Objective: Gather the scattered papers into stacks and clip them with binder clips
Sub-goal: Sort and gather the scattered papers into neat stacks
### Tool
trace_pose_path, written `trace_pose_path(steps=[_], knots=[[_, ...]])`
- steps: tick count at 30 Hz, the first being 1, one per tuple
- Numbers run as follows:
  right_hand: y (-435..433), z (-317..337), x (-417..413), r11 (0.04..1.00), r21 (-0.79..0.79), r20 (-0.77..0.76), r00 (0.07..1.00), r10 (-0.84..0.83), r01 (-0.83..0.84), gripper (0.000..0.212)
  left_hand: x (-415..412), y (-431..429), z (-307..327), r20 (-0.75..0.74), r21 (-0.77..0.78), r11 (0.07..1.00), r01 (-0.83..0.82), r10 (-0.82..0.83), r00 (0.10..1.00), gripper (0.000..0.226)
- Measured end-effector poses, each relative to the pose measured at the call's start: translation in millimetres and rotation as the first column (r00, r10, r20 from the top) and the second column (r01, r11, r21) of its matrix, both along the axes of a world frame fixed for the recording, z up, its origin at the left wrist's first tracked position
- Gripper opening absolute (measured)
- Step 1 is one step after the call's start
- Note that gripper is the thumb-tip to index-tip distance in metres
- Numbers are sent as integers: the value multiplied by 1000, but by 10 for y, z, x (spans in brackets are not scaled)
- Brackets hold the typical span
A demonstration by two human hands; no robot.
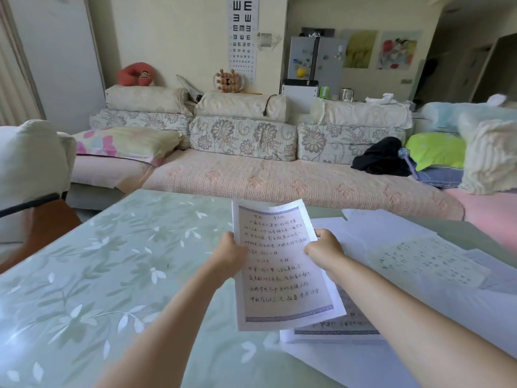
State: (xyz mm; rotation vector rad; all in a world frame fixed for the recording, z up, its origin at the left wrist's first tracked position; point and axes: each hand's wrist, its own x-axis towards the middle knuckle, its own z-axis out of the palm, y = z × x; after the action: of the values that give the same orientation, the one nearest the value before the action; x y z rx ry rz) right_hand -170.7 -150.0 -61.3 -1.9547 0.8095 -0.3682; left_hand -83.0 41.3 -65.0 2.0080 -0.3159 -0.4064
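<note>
Left hand [229, 254] and right hand [324, 247] pinch side edges of handwritten sheet [279, 264], raised above table [112, 261]. Best: keep grip light, square sheet onto loose papers [405, 261] right of it. No binder clip visible.

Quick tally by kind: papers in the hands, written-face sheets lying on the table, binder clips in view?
Held paper: 1
Written sheets on table: 2, near sheet and right sheet
Binder clips: 0 visible
Total: 3; overlapping blank sheets uncountable.

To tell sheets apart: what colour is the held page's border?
Bluish-purple, framing the held page; head view shows it.
</note>
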Motion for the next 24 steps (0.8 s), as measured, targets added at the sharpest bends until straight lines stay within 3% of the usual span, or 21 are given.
trace_pose_path(steps=[2,6,9,12,16,24], knots=[[-187,-121,-99,999,-45,-79,997,-24,21,27,-87,-253,-89,-11,84,995,57,-57,998,27],[-575,-405,-205,993,-110,-207,977,-52,29,53,-190,-683,-335,29,299,941,158,-174,984,33],[-668,-461,-319,966,-251,-338,928,-154,69,40,-232,-926,-500,124,546,828,124,-227,966,44],[-740,-533,-367,926,-376,-486,842,-235,41,41,-243,-1087,-556,199,648,760,42,-223,954,55],[-840,-592,-290,956,-289,-470,863,-183,45,37,-104,-1105,-625,202,622,783,13,-176,963,44],[-983,-477,-237,982,91,-307,943,-131,166,22,-15,-1032,-669,217,598,801,10,-174,961,33]])
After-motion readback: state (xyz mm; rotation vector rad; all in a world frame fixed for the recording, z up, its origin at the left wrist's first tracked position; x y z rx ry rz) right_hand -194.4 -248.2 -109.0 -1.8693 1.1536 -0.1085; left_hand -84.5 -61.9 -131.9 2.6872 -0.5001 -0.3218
